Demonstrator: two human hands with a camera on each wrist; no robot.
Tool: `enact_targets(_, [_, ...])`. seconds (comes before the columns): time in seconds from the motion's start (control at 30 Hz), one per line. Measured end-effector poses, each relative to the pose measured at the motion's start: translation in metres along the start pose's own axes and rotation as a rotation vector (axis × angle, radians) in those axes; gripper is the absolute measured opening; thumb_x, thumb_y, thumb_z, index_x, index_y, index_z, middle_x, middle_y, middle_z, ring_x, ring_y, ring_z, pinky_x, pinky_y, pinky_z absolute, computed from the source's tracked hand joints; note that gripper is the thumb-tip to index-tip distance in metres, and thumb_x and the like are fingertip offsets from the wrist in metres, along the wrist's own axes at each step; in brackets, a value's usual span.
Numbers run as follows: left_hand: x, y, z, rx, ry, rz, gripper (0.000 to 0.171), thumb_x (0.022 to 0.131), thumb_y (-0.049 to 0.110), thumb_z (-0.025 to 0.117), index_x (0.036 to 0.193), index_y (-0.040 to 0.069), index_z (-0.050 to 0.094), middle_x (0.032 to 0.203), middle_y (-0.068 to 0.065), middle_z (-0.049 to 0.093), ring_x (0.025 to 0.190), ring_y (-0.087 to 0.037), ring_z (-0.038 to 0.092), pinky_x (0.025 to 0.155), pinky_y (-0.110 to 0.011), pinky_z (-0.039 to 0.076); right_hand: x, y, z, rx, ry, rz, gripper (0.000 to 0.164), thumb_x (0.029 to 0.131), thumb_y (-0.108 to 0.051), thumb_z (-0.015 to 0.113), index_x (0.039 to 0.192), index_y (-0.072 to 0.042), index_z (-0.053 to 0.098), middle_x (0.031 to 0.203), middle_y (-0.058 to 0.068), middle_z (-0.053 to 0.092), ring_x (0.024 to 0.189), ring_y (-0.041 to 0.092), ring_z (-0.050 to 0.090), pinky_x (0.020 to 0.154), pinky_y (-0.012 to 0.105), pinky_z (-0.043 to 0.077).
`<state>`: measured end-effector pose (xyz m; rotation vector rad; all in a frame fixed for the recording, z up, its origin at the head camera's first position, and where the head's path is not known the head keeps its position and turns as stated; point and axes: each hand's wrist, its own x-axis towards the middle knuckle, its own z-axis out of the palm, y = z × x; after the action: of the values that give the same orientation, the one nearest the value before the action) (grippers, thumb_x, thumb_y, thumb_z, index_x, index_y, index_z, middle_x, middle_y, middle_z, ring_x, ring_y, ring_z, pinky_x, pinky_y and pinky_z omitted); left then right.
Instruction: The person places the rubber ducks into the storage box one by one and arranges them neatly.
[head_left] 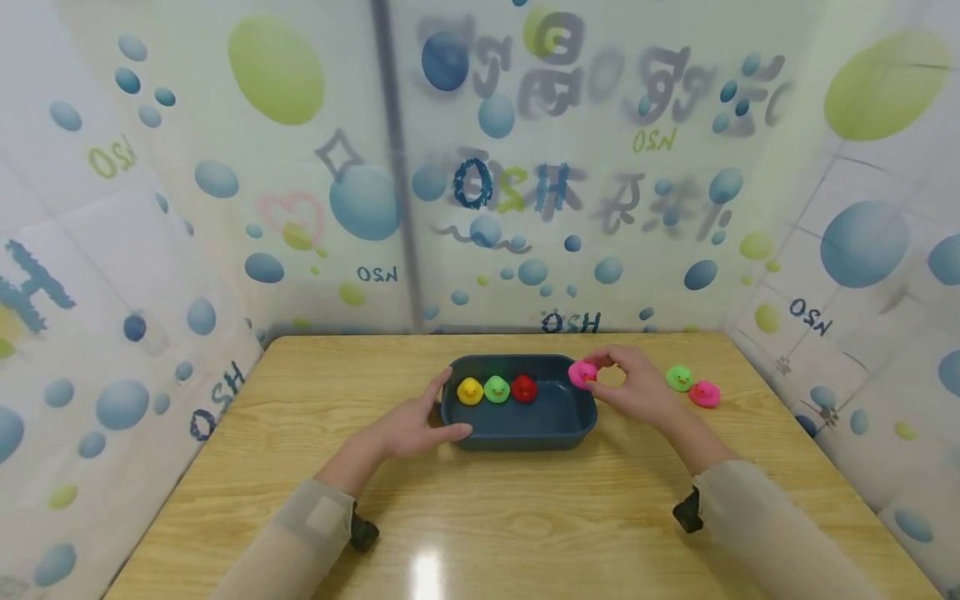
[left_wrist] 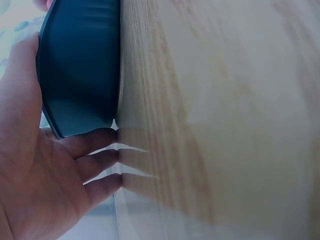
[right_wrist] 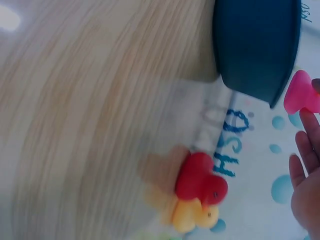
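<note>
A dark blue plastic box (head_left: 517, 442) stands on the table, holding a yellow rubber duck (head_left: 470, 392), a green rubber duck (head_left: 497, 390) and a red rubber duck (head_left: 524, 388) in a row. My left hand (head_left: 412, 427) grips the box's left end, thumb over the near rim; its other fingers reach below the rim in the left wrist view. Over the box's right end, my right hand (head_left: 633, 386) pinches a pink rubber duck (head_left: 582, 374) between thumb and fingers. The right wrist view shows that pink duck (right_wrist: 300, 95) beside the rim, partly cut off by the frame.
Right of my right hand lie another green duck (head_left: 679, 378) and another pink duck (head_left: 705, 394). A red duck (right_wrist: 197, 177) and a yellow duck (right_wrist: 192, 216) show on the table in the right wrist view. Patterned curtains (head_left: 480, 275) surround the wooden table (head_left: 517, 517).
</note>
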<state>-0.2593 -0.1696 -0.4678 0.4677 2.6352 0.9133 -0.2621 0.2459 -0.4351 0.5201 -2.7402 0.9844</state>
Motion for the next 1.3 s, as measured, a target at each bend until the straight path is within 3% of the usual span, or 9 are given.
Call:
enact_targets(0.17, [0.001,0.001,0.000,0.004,0.004,0.004,0.115,0.093,0.081,0.067,0.178,0.036,0.004,0.169,-0.024,0.048,0.138,-0.038,0.063,0.122,-0.062,0.046,0.013,-0.003,0.019,0.004,-0.007,0.024,0.036,0.097,-0.021,0.082,0.130,-0.010,0.073,0.123,0.012,0.075,0.132,0.040,0.053,0.117,0.067,0.037])
enact_targets(0.33, [0.002,0.001,0.001,0.008,0.011,0.006,0.115,0.093,0.081,0.068,0.178,0.035,0.004,0.169,-0.024,0.048,0.138,-0.038,0.063,0.123,-0.061,0.046,0.021,-0.004,0.035,0.003,-0.004,0.035,0.034,0.096,-0.020,0.083,0.128,-0.010,0.074,0.124,0.013,0.074,0.134,0.042,0.047,0.117,0.067,0.029])
enact_targets(0.67, [0.002,0.001,0.002,0.011,0.009,0.011,0.115,0.093,0.081,0.067,0.178,0.036,0.004,0.168,-0.026,0.049,0.133,-0.037,0.066,0.121,-0.062,0.048,0.025,-0.001,0.051,-0.021,-0.037,0.121,0.032,0.096,-0.022,0.083,0.127,-0.017,0.074,0.127,0.010,0.073,0.137,0.037,0.043,0.118,0.063,0.028])
enact_targets(1.0, [0.004,0.000,0.000,0.011,0.006,0.008,0.115,0.093,0.081,0.068,0.178,0.037,0.003,0.167,-0.027,0.050,0.130,-0.036,0.066,0.119,-0.062,0.049,0.032,-0.008,0.055,-0.107,-0.150,0.179,0.034,0.099,-0.021,0.082,0.132,-0.018,0.072,0.128,0.007,0.073,0.142,0.039,0.041,0.119,0.063,0.025])
enact_targets(1.3, [0.001,0.003,0.000,0.011,0.005,0.003,0.113,0.095,0.077,0.069,0.178,0.035,0.004,0.166,-0.027,0.050,0.132,-0.037,0.066,0.120,-0.062,0.048,0.033,-0.015,0.057,-0.164,-0.179,0.198,0.033,0.098,-0.018,0.084,0.129,-0.019,0.073,0.125,0.006,0.075,0.139,0.039,0.045,0.119,0.064,0.026])
